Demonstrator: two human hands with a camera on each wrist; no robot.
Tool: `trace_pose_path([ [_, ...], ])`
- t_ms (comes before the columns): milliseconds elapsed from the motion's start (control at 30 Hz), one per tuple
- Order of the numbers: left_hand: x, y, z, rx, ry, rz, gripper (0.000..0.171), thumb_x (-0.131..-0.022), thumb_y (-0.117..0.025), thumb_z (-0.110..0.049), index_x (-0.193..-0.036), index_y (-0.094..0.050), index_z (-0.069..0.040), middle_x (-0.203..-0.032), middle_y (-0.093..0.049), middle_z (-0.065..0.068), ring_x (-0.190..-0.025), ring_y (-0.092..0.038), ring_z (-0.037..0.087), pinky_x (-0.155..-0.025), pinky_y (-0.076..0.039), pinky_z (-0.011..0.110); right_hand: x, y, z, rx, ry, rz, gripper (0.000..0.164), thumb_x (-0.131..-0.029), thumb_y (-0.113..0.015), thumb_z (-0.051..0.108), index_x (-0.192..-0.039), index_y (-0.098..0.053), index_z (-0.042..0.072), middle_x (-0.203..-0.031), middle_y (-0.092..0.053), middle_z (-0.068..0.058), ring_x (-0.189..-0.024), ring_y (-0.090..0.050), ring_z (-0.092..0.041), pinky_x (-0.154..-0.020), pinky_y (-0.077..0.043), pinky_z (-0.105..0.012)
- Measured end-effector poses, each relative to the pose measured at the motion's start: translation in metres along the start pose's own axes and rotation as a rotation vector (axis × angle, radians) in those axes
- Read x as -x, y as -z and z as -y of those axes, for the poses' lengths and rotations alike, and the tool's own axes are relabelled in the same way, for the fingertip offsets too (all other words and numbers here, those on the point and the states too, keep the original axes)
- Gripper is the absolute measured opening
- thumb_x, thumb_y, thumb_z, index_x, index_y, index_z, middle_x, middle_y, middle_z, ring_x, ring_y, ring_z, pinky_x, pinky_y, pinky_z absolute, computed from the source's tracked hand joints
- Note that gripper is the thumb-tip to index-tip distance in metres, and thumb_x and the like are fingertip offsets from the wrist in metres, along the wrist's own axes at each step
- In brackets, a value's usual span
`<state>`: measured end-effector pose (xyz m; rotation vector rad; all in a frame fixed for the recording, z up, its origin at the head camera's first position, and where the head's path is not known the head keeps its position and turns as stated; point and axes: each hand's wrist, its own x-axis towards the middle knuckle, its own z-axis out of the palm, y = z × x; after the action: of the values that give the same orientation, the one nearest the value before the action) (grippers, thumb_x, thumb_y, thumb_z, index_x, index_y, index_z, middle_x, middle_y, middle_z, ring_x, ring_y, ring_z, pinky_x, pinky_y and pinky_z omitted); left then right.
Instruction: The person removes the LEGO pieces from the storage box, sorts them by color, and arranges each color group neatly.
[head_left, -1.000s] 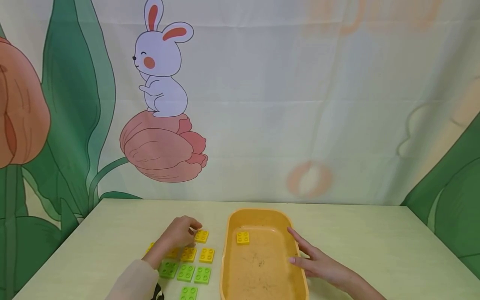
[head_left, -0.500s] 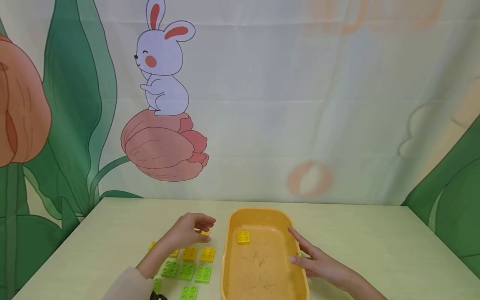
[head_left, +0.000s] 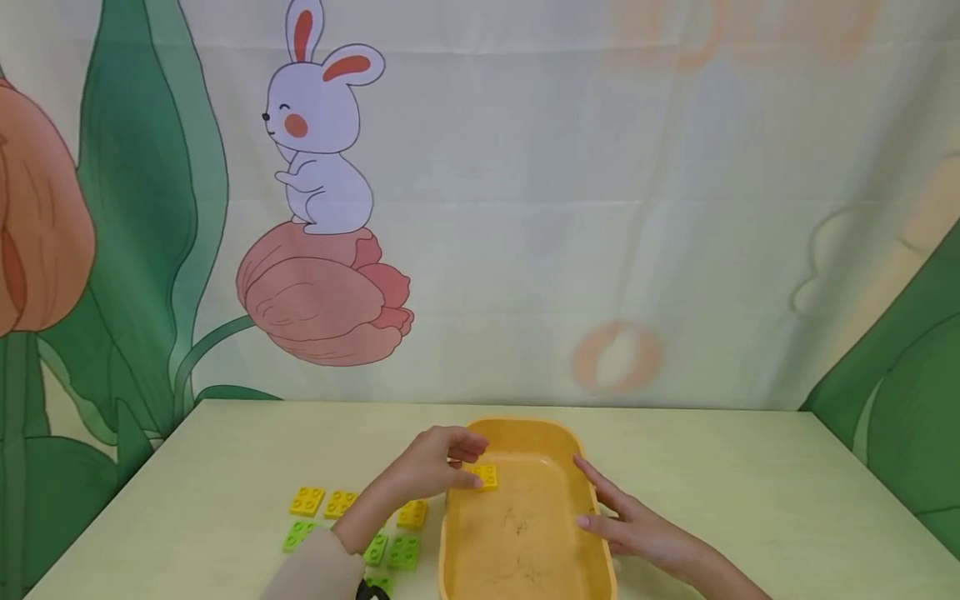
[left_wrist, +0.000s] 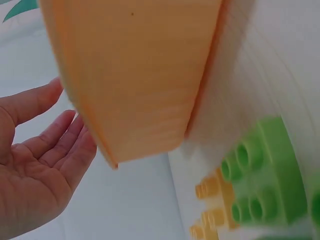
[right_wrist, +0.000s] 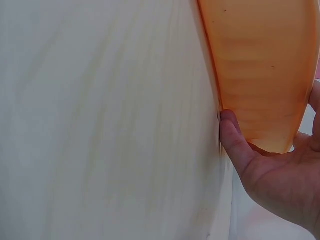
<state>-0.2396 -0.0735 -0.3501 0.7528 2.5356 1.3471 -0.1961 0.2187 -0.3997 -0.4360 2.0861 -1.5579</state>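
Observation:
My left hand (head_left: 438,462) hangs over the left rim of an orange-yellow plastic tray (head_left: 525,533). Its thumb tip partly covers a yellow building brick (head_left: 487,477) lying in the tray. In the left wrist view, the tray wall (left_wrist: 135,80) hides the fingertips of that hand (left_wrist: 40,170), and a gap separates the thumb from the other fingers. Whether a brick sits between them is hidden. My right hand (head_left: 630,525) holds the tray's right side, thumb and index over the rim. In the right wrist view, that hand (right_wrist: 280,185) has its other fingers against the outer wall.
Left of the tray, yellow bricks (head_left: 307,501) stand in a row, with green bricks (head_left: 405,552) nearer the front; my left forearm covers some. A printed fabric backdrop (head_left: 480,208) hangs behind the table (head_left: 712,467).
My left hand has moved right, from the farthest yellow brick on the table to over the tray's left rim. That brick no longer shows at its spot. My right hand and the tray stay put.

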Motion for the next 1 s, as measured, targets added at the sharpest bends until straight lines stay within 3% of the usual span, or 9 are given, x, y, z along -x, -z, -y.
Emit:
trace_pose_path([
  [100, -0.007, -0.008, -0.001, -0.005, -0.008, 0.006, 0.044, -0.076, -0.071, -0.004, -0.116, -0.056, 0.007, -0.113, -0.059, 0.018, -0.1, -0.057, 0.029, -0.088, -0.046, 0.04, 0.0, -0.001, 0.0, -0.001, -0.001, -0.001, 0.068, -0.096, -0.044, 0.028, -0.146, 0.002, 0.031, -0.146, 0.009, -0.03, -0.128, -0.019, -0.051, -0.088, -0.039, -0.059],
  [233, -0.014, -0.018, -0.003, -0.065, -0.02, 0.007, 0.044, -0.076, -0.07, -0.002, -0.116, -0.055, 0.008, -0.114, -0.058, 0.02, -0.101, -0.056, 0.031, -0.088, -0.045, 0.041, 0.001, -0.001, 0.0, -0.025, 0.01, 0.009, 0.068, -0.097, -0.044, 0.027, -0.147, 0.002, 0.03, -0.146, 0.007, -0.031, -0.124, -0.034, -0.044, -0.088, -0.04, -0.056],
  [467, -0.026, -0.03, -0.009, -0.283, 0.032, 0.024, 0.043, -0.073, -0.069, 0.002, -0.113, -0.056, 0.011, -0.114, -0.058, 0.02, -0.102, -0.057, 0.033, -0.086, -0.046, 0.042, 0.002, -0.001, 0.0, -0.049, 0.015, 0.023, 0.068, -0.097, -0.043, 0.026, -0.147, 0.003, 0.028, -0.146, 0.006, -0.031, -0.121, -0.041, -0.038, -0.088, -0.042, -0.054],
  [567, -0.031, -0.035, -0.011, -0.394, 0.058, 0.035, 0.041, -0.07, -0.065, 0.004, -0.11, -0.059, 0.01, -0.113, -0.06, 0.02, -0.084, -0.057, 0.024, -0.076, -0.048, 0.032, 0.002, -0.001, 0.0, -0.067, 0.015, 0.032, 0.068, -0.097, -0.043, 0.025, -0.147, 0.004, 0.027, -0.146, 0.007, -0.031, -0.119, -0.043, -0.036, -0.088, -0.043, -0.052],
  [633, -0.035, -0.038, -0.011, -0.446, 0.074, 0.036, 0.03, -0.069, -0.061, 0.007, -0.098, -0.063, 0.01, -0.096, -0.064, 0.014, -0.062, -0.047, 0.016, -0.058, -0.042, 0.025, 0.002, -0.001, 0.0, -0.067, 0.015, 0.034, 0.068, -0.097, -0.043, 0.025, -0.147, 0.004, 0.027, -0.146, 0.008, -0.03, -0.119, -0.043, -0.036, -0.088, -0.043, -0.052],
  [700, -0.037, -0.04, -0.012, -0.491, 0.093, 0.031, 0.009, -0.068, -0.058, 0.009, -0.077, -0.061, 0.006, -0.07, -0.056, 0.004, -0.052, -0.029, 0.013, -0.048, -0.028, 0.023, 0.003, -0.001, 0.001, -0.059, 0.017, 0.031, 0.068, -0.097, -0.043, 0.026, -0.147, 0.004, 0.028, -0.146, 0.009, -0.03, -0.121, -0.041, -0.037, -0.088, -0.042, -0.053],
  [800, -0.038, -0.044, -0.012, -0.538, 0.118, 0.038, 0.022, -0.07, -0.055, 0.011, -0.059, -0.043, -0.004, -0.056, -0.028, -0.002, -0.049, -0.018, 0.011, -0.045, -0.018, 0.023, 0.003, -0.001, 0.001, -0.043, 0.015, 0.021, 0.068, -0.097, -0.043, 0.026, -0.147, 0.003, 0.028, -0.146, 0.009, -0.03, -0.122, -0.038, -0.04, -0.088, -0.041, -0.055],
  [833, -0.038, -0.045, -0.013, -0.549, 0.132, 0.041, 0.026, -0.072, -0.055, 0.01, -0.06, -0.04, -0.007, -0.056, -0.024, -0.001, -0.049, -0.021, 0.011, -0.045, -0.019, 0.022, 0.003, -0.001, 0.0, -0.043, 0.016, 0.022, 0.068, -0.097, -0.043, 0.026, -0.147, 0.004, 0.028, -0.145, 0.009, -0.031, -0.122, -0.039, -0.04, -0.088, -0.041, -0.055],
  [1000, -0.032, -0.048, -0.019, -0.601, 0.207, 0.054, 0.013, -0.076, -0.06, 0.006, -0.074, -0.052, -0.004, -0.062, -0.04, 0.002, -0.056, -0.036, 0.014, -0.05, -0.031, 0.023, 0.002, -0.002, 0.0, -0.066, 0.027, 0.037, 0.069, -0.097, -0.043, 0.025, -0.147, 0.005, 0.027, -0.145, 0.007, -0.032, -0.119, -0.044, -0.036, -0.088, -0.043, -0.051],
])
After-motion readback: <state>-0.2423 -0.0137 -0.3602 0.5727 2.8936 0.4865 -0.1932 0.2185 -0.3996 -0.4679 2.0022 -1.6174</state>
